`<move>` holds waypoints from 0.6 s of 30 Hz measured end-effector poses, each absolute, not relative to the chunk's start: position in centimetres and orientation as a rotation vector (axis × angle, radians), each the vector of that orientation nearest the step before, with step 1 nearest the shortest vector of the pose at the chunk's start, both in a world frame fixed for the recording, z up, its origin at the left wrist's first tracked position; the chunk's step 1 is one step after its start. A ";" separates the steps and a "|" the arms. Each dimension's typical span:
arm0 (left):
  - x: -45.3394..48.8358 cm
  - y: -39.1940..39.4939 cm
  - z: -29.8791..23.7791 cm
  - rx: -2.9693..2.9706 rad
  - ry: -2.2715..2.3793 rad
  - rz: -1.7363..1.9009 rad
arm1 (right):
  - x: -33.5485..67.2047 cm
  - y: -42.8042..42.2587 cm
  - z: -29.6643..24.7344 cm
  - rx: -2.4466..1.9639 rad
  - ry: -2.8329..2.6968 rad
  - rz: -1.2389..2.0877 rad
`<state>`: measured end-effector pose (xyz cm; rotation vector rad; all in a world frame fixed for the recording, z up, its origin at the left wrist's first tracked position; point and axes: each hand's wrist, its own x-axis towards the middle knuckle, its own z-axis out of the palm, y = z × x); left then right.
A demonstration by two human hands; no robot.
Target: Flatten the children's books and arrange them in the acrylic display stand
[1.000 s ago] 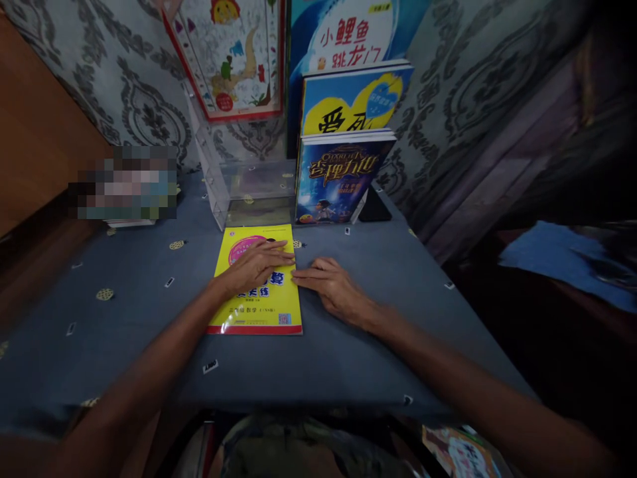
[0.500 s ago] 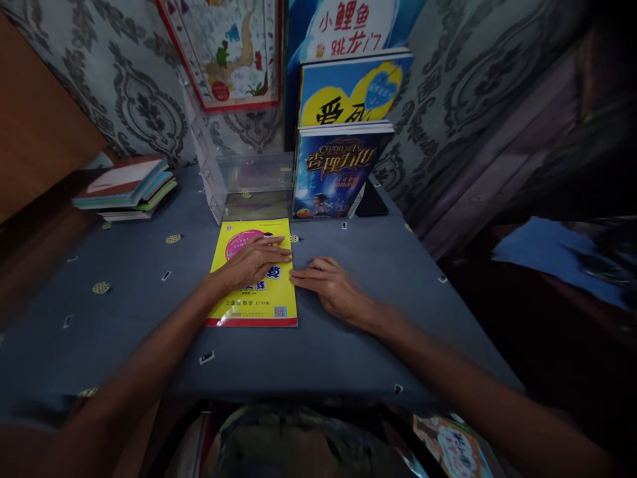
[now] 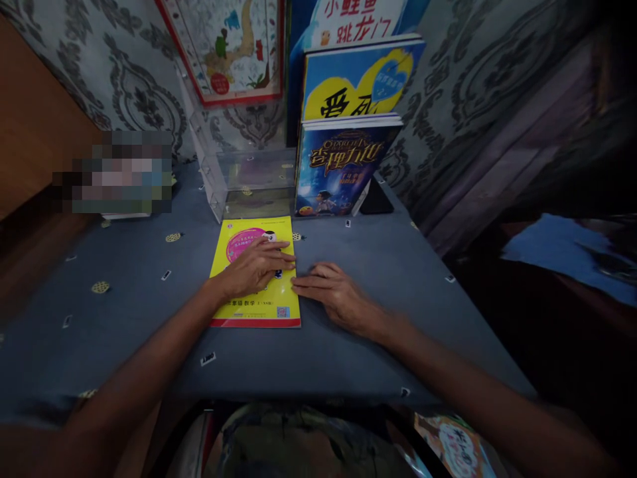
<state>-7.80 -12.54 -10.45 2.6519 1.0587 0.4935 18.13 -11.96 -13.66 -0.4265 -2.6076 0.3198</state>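
Note:
A thin yellow workbook (image 3: 239, 236) lies flat on the blue-grey tablecloth (image 3: 149, 312) in front of me. My left hand (image 3: 256, 265) rests palm down on its cover, fingers stretched out toward the book's right edge. My right hand (image 3: 336, 295) lies flat on the cloth just right of the book, its fingertips touching the book's right edge. Neither hand holds anything.
A clear acrylic stand (image 3: 233, 179) sits behind the workbook. To its right, several blue picture books (image 3: 338, 166) stand upright against the patterned wall. A blurred-out stack (image 3: 117, 172) lies at the far left. A blue cloth (image 3: 562, 255) lies off the table on the right.
Both hands stay where they were on and beside the yellow workbook. The left hand has slid slightly down the cover, uncovering more of the pink circle. The view shifted a little.

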 end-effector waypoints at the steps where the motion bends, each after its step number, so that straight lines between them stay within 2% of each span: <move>1: -7.8 -12.6 -10.4 2.639 1.061 0.498 | 18.1 -12.0 -13.6 -0.428 -2.608 0.322; 18: -7.3 -13.0 -10.0 2.728 1.036 0.435 | 18.0 -13.0 -13.0 -0.333 -2.621 0.331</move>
